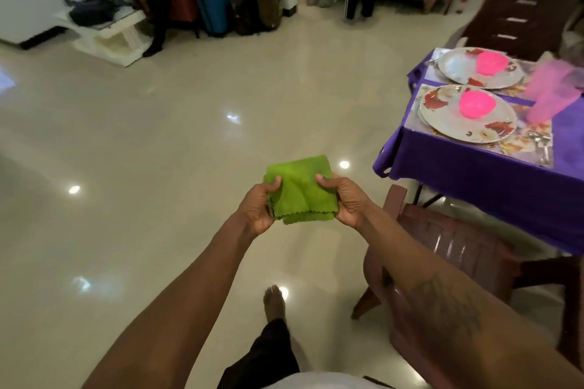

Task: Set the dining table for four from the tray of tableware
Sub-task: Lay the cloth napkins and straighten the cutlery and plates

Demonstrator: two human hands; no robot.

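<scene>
Both hands are closed on a folded green cloth point(298, 189), held in the air between them above the floor point(158, 142). The left hand point(257, 208) grips its left edge, thumb on top and fingers curled beneath, and the right hand point(343, 202) pinches the right edge the same way. Beyond the right hand, off to its right, stands the purple-covered worktop point(474, 174). Two flowered plates lie on it, each carrying one pink bowl: the near plate point(442, 115) with its bowl point(477, 104), and the far plate point(458, 65) with its bowl point(491, 62). A brown chair point(458, 237) stands just beside the right forearm.
</scene>
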